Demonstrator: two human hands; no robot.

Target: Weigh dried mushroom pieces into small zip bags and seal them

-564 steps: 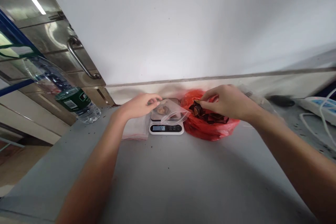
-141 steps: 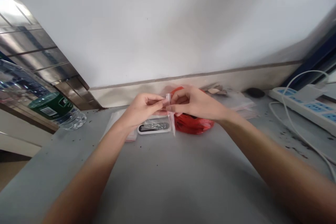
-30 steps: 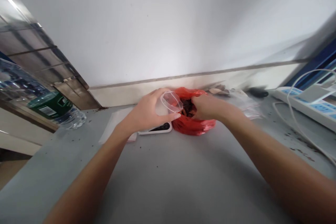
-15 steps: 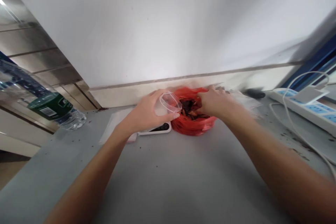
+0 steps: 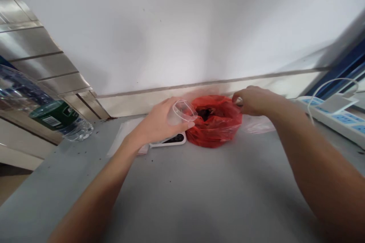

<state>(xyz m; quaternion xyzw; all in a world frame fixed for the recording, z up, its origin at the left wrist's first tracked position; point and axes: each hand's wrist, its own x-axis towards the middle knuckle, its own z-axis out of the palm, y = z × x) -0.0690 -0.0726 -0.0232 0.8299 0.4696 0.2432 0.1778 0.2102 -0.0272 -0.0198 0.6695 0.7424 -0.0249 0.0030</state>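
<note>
My left hand point(image 5: 158, 121) is wrapped round a clear plastic cup point(image 5: 184, 111), which leans with its mouth toward the red plastic bag point(image 5: 212, 136). The bag stands open beside it, and dark brown dried pieces point(image 5: 205, 114) show inside, partly covered by its folds. At the bag's right rim, my right hand point(image 5: 252, 100) has its fingers closed on the edge of the plastic. Beneath my left hand lies a white device with a black panel point(image 5: 175, 139), like a small scale, mostly hidden.
A water bottle with a green label point(image 5: 57, 115) stands at the left. White sheets or bags point(image 5: 122, 136) lie left of the device, clear plastic point(image 5: 259, 124) right of the red bag. A power strip point(image 5: 339, 119) with a white cable is far right; the wall rises behind.
My right hand has come out of the red bag and moved right to its rim. The rim now stretches farther right, covering more of the contents. My left hand with the cup has barely moved.
</note>
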